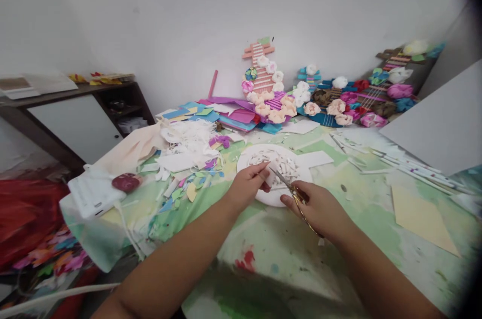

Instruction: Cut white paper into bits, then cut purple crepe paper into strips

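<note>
My left hand [251, 178] pinches a small white piece of paper [271, 174] above a round white card shape [246, 153]. My right hand [320, 206] grips a pair of gold-handled scissors [298, 201], its fingers around the handles. The scissor blades point up and left, with their tips close to the paper in my left hand. Many small white cut bits [289, 168] lie heaped on the round card under the blades. From the card's right side a white strip [316, 158] sticks out.
Paper scraps and white string [190, 141] are piled at the left, beside a white device [92, 191]. Guitar-shaped crafts with paper flowers [265, 86] lean on the wall. Thin paper sticks [417, 166] and a cream sheet [422, 216] lie right.
</note>
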The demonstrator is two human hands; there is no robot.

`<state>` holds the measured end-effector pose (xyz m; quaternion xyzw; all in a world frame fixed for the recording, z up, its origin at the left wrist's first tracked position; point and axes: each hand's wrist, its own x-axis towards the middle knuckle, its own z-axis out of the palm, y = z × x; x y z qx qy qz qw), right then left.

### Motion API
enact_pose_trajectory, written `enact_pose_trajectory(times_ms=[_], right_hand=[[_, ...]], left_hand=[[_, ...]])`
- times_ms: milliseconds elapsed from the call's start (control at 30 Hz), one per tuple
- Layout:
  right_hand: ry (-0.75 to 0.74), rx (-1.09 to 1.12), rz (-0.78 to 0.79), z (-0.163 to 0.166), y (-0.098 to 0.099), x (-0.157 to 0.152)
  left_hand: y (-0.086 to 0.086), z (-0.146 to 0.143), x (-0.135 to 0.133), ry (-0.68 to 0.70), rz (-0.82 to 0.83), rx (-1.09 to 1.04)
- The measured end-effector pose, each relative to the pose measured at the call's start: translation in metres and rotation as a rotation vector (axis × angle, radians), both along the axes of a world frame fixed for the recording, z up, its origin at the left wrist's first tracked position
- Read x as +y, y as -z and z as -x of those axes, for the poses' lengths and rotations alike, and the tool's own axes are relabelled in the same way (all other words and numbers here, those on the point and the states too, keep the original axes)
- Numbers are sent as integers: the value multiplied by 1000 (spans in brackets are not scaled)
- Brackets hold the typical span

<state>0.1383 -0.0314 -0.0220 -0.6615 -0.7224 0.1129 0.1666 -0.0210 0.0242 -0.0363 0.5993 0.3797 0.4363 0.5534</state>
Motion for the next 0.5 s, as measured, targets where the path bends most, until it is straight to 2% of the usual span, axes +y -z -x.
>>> enact_pose_trajectory(times_ms=[267, 500], right_hand=[[31, -74, 11, -1, 5, -1], [-15, -112, -6, -3, 6, -2]], left_hand=[[-12, -2, -10, 6, -72, 191], [-12, -2, -12, -5, -69, 196]])
